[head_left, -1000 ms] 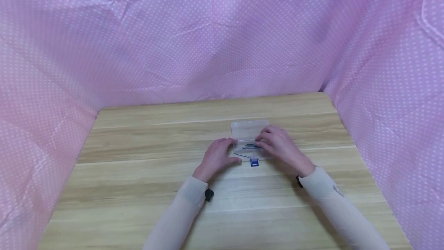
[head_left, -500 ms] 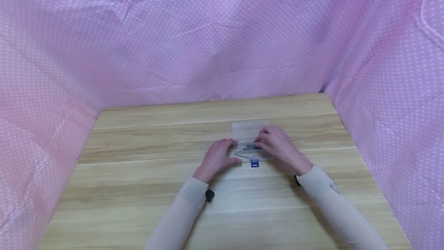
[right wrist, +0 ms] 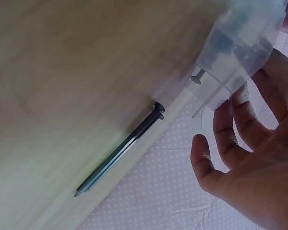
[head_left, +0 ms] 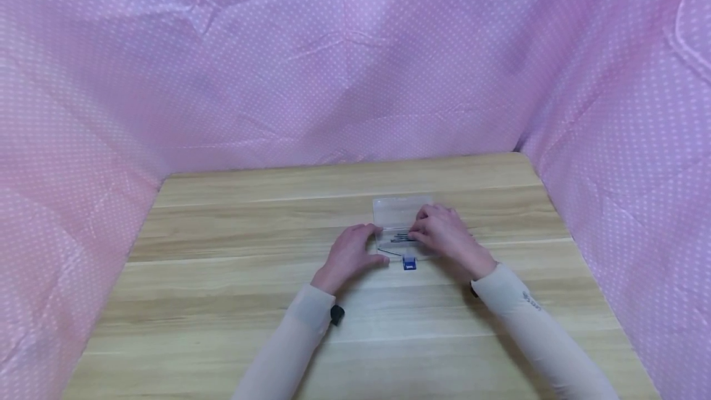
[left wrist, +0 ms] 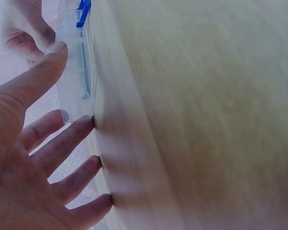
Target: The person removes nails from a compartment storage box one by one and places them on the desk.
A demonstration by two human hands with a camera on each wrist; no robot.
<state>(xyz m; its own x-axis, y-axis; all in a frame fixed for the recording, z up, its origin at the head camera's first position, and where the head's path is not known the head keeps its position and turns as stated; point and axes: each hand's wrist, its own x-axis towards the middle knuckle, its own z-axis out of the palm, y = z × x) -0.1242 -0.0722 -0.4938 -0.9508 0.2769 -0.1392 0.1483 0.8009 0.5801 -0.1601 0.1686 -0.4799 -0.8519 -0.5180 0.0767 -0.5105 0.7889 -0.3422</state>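
Observation:
A clear plastic box [head_left: 386,242] lies with its lid [head_left: 401,205] folded back and a blue latch [head_left: 409,263] at its front. Several dark nails [head_left: 399,239] lie inside; another thin nail [head_left: 390,252] slants along the front wall. My left hand [head_left: 349,255] holds the box's left end between thumb and forefinger, its other fingers spread and touching the table in the left wrist view. My right hand [head_left: 447,234] reaches over the right side and pinches at the nails' right ends; its thumb and fingertips partly cover them. The right wrist view hides the pinch behind the box.
Two larger nails [right wrist: 122,151] lie side by side on the wooden table [right wrist: 53,115], near the box's right end in the right wrist view. Pink dotted cloth [head_left: 344,79] hangs behind the table and along both sides.
The right fingers shift slightly over the nails and bunch closer together. The left hand keeps its hold on the box. The whole head view has moved a little.

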